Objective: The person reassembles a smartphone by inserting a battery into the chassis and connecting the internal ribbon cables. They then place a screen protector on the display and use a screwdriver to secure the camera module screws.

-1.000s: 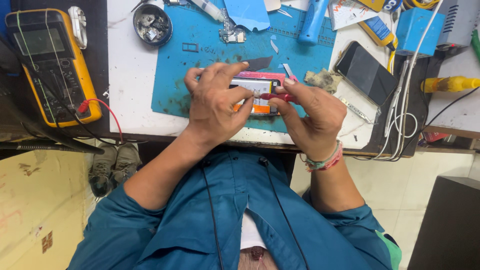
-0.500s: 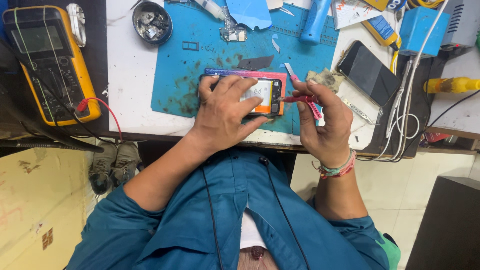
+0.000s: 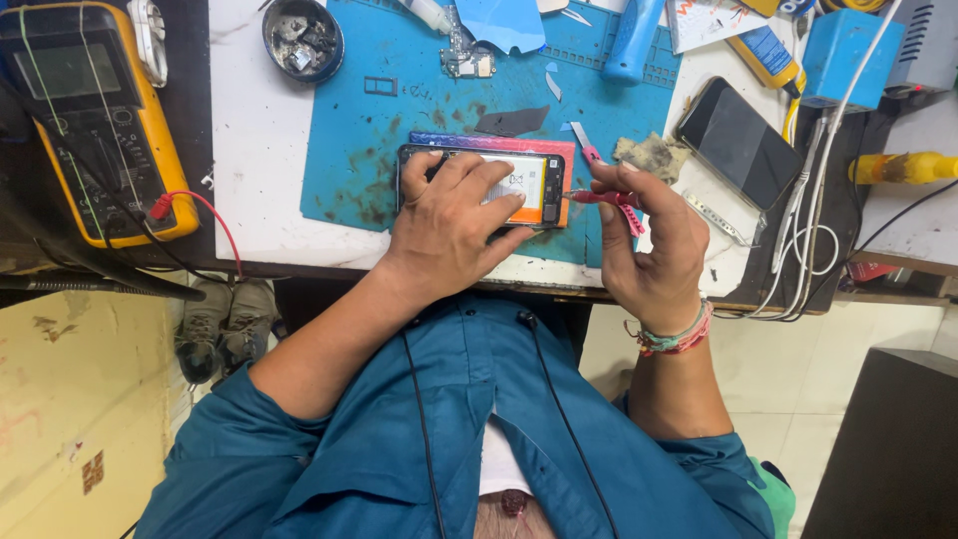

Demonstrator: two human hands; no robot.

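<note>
**Right hand pulls the tool out to the phone's edge**

The opened phone (image 3: 499,185) lies flat on the blue work mat (image 3: 369,130), near the front edge of the white bench (image 3: 249,200), with its back off and the battery showing. The left hand (image 3: 449,225) lies spread over its left half, fingers pressing down, not curled round it, much as it did half a second ago. A second ago both hands were bunched over the phone and hid most of it; now the right end lies bare.

The right hand (image 3: 649,250) has drawn back to the right of the phone and risen a little. It pinches a thin pink-handled tool (image 3: 604,200) between thumb and fingertips, the other fingers loosely folded. The tool's tip points left and seems to meet the phone's right edge, though it is too fine to be sure.

Around them nothing has shifted: a yellow multimeter (image 3: 95,120) at the far left, a round metal dish (image 3: 302,38) of small parts, and a dark second phone (image 3: 738,140) lying to the right.
</note>
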